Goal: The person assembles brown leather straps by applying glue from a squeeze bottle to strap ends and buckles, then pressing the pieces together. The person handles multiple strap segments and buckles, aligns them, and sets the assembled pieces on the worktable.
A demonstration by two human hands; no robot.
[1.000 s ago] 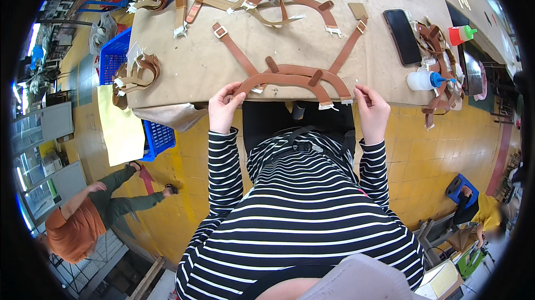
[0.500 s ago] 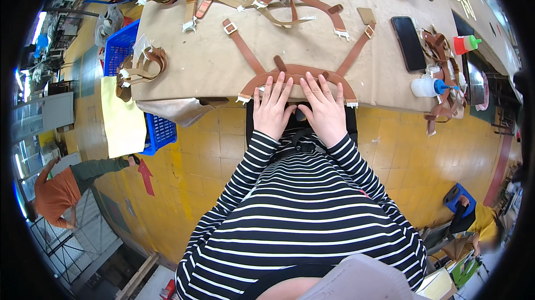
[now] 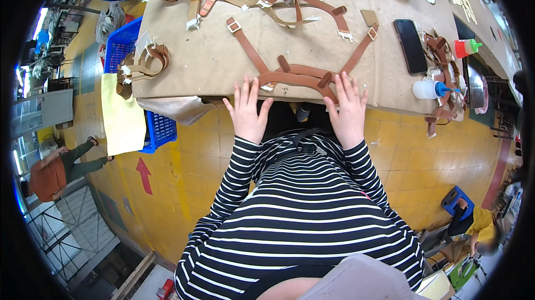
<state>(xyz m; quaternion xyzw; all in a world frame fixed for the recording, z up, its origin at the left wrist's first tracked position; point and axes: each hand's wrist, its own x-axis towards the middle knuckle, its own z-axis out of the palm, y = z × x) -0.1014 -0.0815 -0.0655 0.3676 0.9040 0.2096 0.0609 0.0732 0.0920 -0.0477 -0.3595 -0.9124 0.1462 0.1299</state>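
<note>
A brown leather strap piece [image 3: 301,79] lies at the near edge of the table. It has a curved double band, two short tabs and two longer straps, each with a light buckle, reaching away from me. My left hand [image 3: 248,115] is at the band's left end, fingers spread, fingertips at the table edge. My right hand [image 3: 349,113] is at the right end, fingers also apart, its index finger right against the leather. Neither hand grips anything; whether the fingertips press on the leather I cannot tell. White frayed material shows at the band's left end.
More brown strap pieces [image 3: 309,0] lie farther back, with rolled straps [image 3: 150,63] at the left. A phone [image 3: 409,46] and a blue-capped glue bottle [image 3: 426,89] stand right. A blue crate [image 3: 161,133] with yellow sheet is beside the table. Two people are in the background.
My hands have moved apart, off the middle of the band toward its two ends. The band's ends now sit closer in. A person at the far left has shifted position.
</note>
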